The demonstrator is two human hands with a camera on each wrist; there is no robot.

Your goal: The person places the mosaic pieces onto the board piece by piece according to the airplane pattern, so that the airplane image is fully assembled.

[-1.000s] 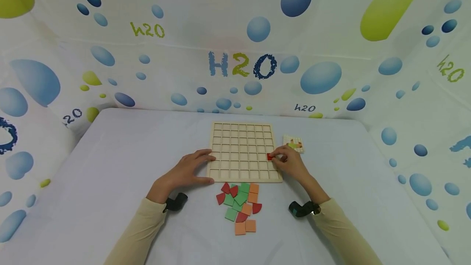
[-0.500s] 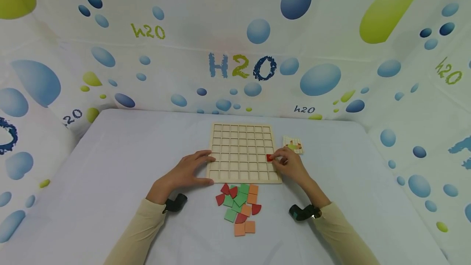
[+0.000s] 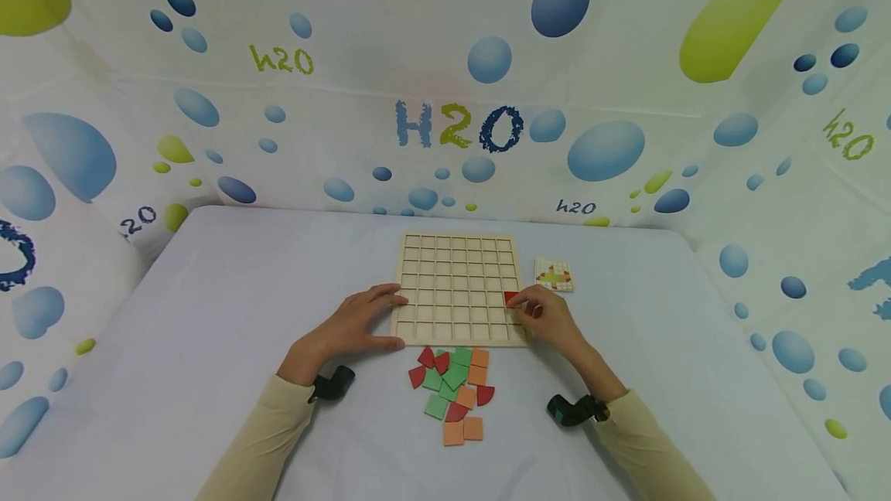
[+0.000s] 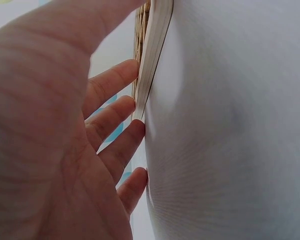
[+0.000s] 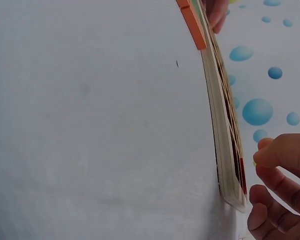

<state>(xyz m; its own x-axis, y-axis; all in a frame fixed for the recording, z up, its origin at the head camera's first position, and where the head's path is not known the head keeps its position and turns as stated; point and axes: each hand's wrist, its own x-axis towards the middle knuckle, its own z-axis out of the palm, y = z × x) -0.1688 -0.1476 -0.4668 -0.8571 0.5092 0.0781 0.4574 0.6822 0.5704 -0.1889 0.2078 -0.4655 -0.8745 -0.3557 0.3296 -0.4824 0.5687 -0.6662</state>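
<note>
A wooden grid board lies flat on the white-covered table. My left hand rests at its left edge, fingers spread with the tips over the frame and the thumb by the near corner; the left wrist view has these fingers along the board's side. In a right-hand cell of the board sits a red tile. My right hand hovers by it, thumb and index finger bent, fingertips right at the tile. The right wrist view shows the tile down in its cell and a gap between it and the fingertips.
In front of the board lies a loose pile of green square tiles, orange square tiles and red quarter-round tiles. A small pattern card sits right of the board, beyond my right hand. A printed cloth hangs behind the table.
My right hand has eased slightly to the right and toward me off the red tile, baring more of the tile and the card. The left hand stays put.
</note>
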